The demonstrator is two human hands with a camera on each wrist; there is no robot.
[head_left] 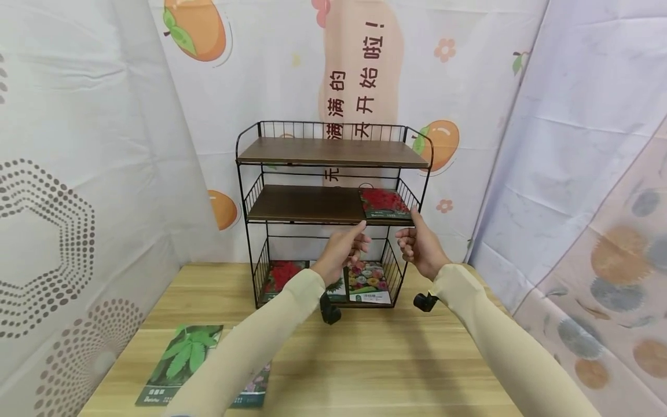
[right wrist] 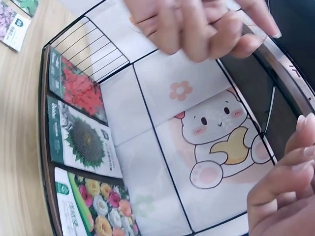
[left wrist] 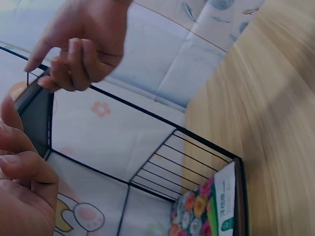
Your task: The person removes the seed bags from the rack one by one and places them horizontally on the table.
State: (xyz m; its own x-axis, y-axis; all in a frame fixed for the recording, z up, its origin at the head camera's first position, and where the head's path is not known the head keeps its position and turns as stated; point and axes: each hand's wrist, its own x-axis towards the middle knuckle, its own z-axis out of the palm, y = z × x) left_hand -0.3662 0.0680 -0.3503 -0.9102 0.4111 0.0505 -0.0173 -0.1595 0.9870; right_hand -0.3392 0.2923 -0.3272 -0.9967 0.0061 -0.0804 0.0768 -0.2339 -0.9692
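In the head view, my left hand (head_left: 344, 246) is held in front of the rack, just below the middle shelf's front edge, fingers loosely curled around nothing. My right hand (head_left: 423, 246) is at the shelf's right front corner, its upper digit raised towards the edge and its other fingers loosely bent. Close behind it, a seed packet with red flowers (head_left: 384, 200) lies on the right end of the middle shelf (head_left: 307, 202). On the bottom shelf are another red-flower packet (right wrist: 81, 88), a packet with a spiky green flower head (right wrist: 84, 137) and a mixed-flower packet (right wrist: 101, 204).
The black wire rack (head_left: 333, 165) has dark brown shelves and stands at the back of the wooden table (head_left: 365, 359). At the table's front left lie a green-leaf packet (head_left: 182, 359) and a pink-flower packet (head_left: 256, 391), partly behind my left forearm. Printed curtains (head_left: 474, 87) surround the table.
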